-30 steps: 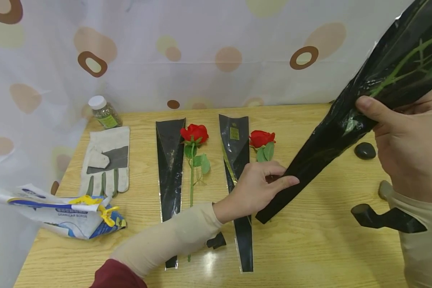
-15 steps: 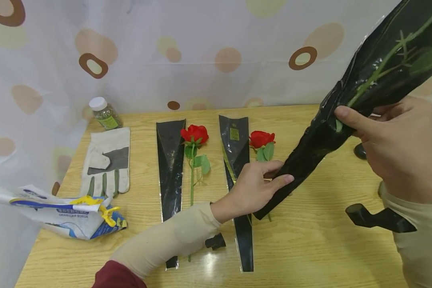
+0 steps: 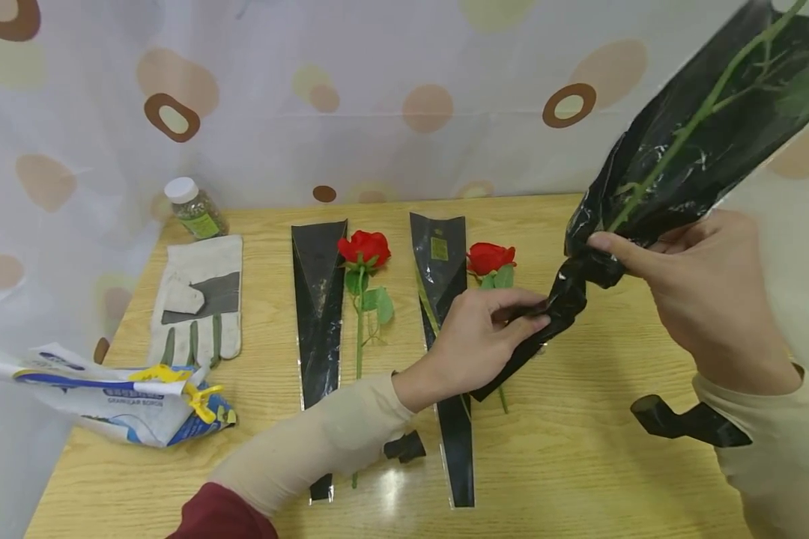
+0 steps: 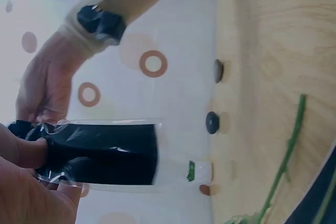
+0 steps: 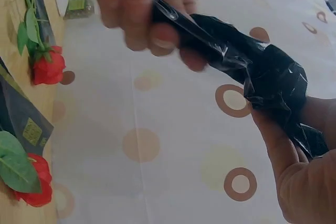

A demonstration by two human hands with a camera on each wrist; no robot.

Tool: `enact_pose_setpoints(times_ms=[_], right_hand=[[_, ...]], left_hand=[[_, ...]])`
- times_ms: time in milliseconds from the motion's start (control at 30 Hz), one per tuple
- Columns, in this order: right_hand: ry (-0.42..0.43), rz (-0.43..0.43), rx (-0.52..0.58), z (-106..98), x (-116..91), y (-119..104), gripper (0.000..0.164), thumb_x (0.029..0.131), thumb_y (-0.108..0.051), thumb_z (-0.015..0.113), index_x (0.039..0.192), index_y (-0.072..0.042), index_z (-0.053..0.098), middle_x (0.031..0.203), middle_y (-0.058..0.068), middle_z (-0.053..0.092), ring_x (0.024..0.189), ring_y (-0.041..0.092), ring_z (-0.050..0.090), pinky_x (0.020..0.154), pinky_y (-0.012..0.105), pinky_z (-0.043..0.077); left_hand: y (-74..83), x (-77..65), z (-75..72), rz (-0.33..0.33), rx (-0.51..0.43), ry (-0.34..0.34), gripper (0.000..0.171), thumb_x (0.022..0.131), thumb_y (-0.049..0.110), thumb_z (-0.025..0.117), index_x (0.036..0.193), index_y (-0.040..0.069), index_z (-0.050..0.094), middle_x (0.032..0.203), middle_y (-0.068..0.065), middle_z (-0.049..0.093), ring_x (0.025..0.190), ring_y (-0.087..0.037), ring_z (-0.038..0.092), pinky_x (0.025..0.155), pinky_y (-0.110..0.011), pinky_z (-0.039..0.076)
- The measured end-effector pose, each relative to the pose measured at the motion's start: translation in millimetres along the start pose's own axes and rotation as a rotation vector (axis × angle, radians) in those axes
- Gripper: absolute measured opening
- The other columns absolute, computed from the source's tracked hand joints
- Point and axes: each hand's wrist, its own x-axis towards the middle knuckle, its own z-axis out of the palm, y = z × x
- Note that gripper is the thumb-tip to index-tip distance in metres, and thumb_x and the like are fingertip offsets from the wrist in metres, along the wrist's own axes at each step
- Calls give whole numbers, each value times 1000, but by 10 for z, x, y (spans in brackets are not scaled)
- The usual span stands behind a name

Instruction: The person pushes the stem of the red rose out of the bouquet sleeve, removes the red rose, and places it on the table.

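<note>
Both hands hold a black flower wrapping sleeve [image 3: 721, 165] above the table's right side, tilted up to the right. A green stem [image 3: 674, 144] shows through its upper part; the flower head is outside the head view. My left hand [image 3: 472, 344] pinches the narrow lower part between thumb and fingers. At the crumpled, bent middle, my right hand [image 3: 708, 292] grips the plastic with its thumb on top. In the left wrist view the flat dark end of the sleeve [image 4: 115, 153] sticks out past the thumb. Bunched folds of the sleeve [image 5: 273, 77] appear in the right wrist view.
Two red roses [image 3: 365, 251] lie beside two flat black sleeves [image 3: 317, 284] on the wooden table. Leftward are a work glove [image 3: 205, 299], a white-capped jar [image 3: 198, 213] and a clipped plastic bag [image 3: 141, 408]. Dark stones [image 4: 212, 123] show in the left wrist view.
My right hand has moved left and down, closer to the left hand. The sleeve between the hands has gone from straight to bunched and bent. My left hand has barely moved.
</note>
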Motion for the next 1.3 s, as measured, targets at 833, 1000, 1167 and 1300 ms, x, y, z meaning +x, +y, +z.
enact_pose_setpoints(times_ms=[833,1000,1167,1300], right_hand=[[77,91,146,-271,108,-122,22,85,0,76,82,4,55,72,1,30,77,15,38,80,19,41],[52,49,148,-194,109,-148,32,78,9,79,109,10,68,78,9,62,57,16,40,48,19,38],[-17,21,126,-78,82,-145,40,75,13,79,113,11,67,93,14,71,62,18,54,47,17,41],[-68,19,192,-12,67,-151,47,74,19,77,119,13,64,108,18,70,97,27,62,77,25,54]], left_hand=[[-125,-115,-6,-18,-49,-141,49,94,18,71,62,11,34,59,1,20,51,-10,21,52,-22,22],[-50,-46,-38,-84,-42,-190,17,94,19,71,84,7,64,71,9,56,63,5,49,62,-12,41],[106,74,-54,-81,-141,-134,30,95,19,69,121,3,66,101,3,71,87,0,66,76,-21,53],[185,110,-60,-61,-111,-112,15,95,17,70,101,4,71,71,3,64,64,-1,59,60,-18,47]])
